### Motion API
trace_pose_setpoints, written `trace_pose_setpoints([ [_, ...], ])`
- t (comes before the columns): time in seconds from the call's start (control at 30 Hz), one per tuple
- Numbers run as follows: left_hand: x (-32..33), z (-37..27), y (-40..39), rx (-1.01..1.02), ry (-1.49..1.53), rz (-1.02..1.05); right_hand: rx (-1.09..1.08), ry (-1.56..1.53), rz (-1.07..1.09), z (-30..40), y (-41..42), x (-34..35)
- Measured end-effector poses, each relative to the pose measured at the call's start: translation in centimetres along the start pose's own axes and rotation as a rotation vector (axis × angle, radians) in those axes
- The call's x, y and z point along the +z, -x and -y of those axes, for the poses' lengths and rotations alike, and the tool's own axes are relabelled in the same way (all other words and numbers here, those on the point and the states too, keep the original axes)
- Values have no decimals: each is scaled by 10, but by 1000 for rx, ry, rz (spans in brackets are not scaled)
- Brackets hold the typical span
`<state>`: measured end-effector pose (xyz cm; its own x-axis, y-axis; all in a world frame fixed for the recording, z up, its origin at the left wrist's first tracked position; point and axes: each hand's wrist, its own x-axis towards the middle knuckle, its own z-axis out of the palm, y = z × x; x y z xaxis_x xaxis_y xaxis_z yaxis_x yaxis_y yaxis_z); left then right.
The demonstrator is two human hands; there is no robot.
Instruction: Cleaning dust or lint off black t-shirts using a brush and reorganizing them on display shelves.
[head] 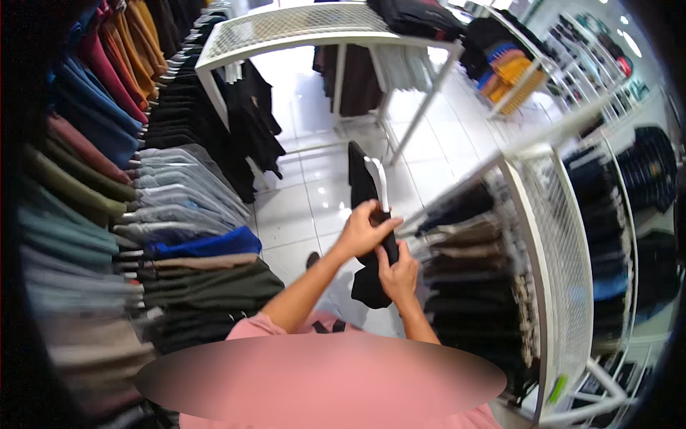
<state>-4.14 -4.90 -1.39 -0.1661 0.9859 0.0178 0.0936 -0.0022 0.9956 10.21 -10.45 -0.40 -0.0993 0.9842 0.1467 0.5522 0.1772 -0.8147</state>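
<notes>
In front of my body I hold a black garment (371, 287) with both hands, over the tiled floor. A white hanger (380, 182) sticks up from it, its curved end pointing away from me. My left hand (363, 230) grips the cloth close to where the hanger meets it, thumb stretched across toward the right. Lower and to the right, my right hand (399, 272) pinches the garment's edge between thumb and fingers. Part of the cloth hangs below my hands, and folds hide what kind of garment it is.
Grey shirts (182, 187) hang on a packed rail along the left, beside dark green garments (214, 284). A white mesh-topped table (289, 21) stands ahead with a black bag-like item (423, 19) on it. At right stands a white mesh-panelled rack (557, 257) with dark clothes.
</notes>
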Motion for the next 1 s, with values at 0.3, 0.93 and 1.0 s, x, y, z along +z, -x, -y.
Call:
trace_pose_setpoints([
  [0.3,-184,78,-160,-216,-119,-127,375,-654,465,8,-136,185],
  [0.93,-423,149,-306,85,-1128,-660,256,-742,584,49,-394,436],
  [1.0,-428,158,-307,72,-1139,-653,227,-749,565,62,-410,458],
])
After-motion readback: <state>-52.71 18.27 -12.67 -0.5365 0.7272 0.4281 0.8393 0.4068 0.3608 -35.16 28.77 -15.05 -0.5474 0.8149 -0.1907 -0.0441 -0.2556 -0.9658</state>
